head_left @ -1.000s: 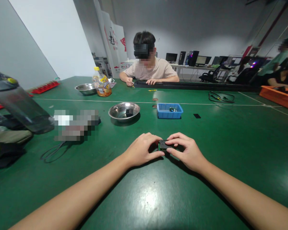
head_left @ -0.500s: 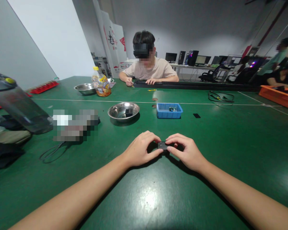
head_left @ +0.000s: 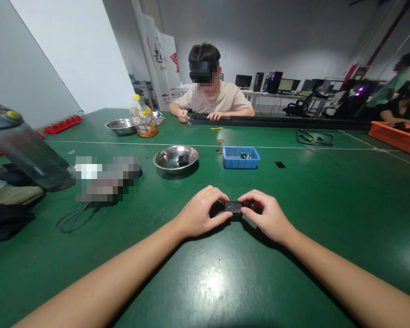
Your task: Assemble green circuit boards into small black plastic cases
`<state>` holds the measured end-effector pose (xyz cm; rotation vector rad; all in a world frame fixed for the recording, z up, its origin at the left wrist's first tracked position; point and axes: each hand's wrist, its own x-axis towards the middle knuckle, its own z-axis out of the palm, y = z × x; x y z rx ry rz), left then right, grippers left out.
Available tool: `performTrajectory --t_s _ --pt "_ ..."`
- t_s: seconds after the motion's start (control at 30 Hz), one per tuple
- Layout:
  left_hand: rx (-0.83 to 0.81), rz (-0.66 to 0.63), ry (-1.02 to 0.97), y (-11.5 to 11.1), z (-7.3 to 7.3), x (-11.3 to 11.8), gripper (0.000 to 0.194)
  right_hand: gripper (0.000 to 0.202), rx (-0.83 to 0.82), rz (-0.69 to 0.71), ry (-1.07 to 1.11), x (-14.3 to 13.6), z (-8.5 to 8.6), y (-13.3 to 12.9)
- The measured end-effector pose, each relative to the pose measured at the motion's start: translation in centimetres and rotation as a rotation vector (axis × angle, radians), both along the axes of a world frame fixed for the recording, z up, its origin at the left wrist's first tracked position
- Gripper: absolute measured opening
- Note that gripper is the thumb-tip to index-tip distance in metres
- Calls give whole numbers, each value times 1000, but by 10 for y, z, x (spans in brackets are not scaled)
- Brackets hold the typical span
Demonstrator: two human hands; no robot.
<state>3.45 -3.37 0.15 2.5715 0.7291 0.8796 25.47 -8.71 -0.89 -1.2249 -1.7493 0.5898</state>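
Note:
A small black box-shaped part [head_left: 234,208] is between my hands, low over the green table [head_left: 205,255]. My left hand [head_left: 201,213] grips its left end with thumb and fingertips. On the right end are the thumb and fingers of my right hand [head_left: 267,216]. Beyond my hands, a steel bowl [head_left: 164,160] has a black block [head_left: 183,160] in it. Right of the bowl, a blue bin [head_left: 241,162] contains small parts. A thin black plate [head_left: 279,165] lies flat to the bin's right.
Across the table a person [head_left: 213,98] in a headset touches a long black bar [head_left: 276,122]. At the left are a large bottle [head_left: 34,155], a blurred object with a cord, and dark cloth. An orange crate [head_left: 396,139] and a cable [head_left: 314,138] are on the right.
My right fingertips have shifted slightly right, from over the top of the black part to its right end, so more of its top shows. My left hand has barely moved.

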Motion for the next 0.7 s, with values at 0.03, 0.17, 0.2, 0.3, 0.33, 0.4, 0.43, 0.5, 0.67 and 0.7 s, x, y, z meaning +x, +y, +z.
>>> performTrajectory --t_s 0.03,0.17,0.2,0.3,0.33,0.4,0.43,0.5,0.67,0.7 --pt "-1 0 1 0 0 0 19 13 -3 1 -1 0 0 0" --pt "-7 -3 10 0 0 0 19 13 -27 7 -7 1 1 1" --pt "-8 -5 9 0 0 0 19 13 -38 8 -4 1 1 1" --pt "-9 -6 1 0 1 0 19 13 -67 15 13 1 0 1" --pt "-9 -5 1 0 1 0 20 13 -75 17 22 1 0 1" --pt "-10 -4 3 0 1 0 20 13 -86 24 38 1 -1 2" --pt "-9 -4 3 0 1 0 19 13 -91 26 44 1 -2 2" --pt "-8 -5 1 0 0 0 19 13 -97 32 50 1 -2 2" --pt "-17 -5 7 0 0 0 20 15 -125 30 55 2 -2 2" --pt "-19 -3 14 0 0 0 19 15 -137 30 55 2 -1 2"
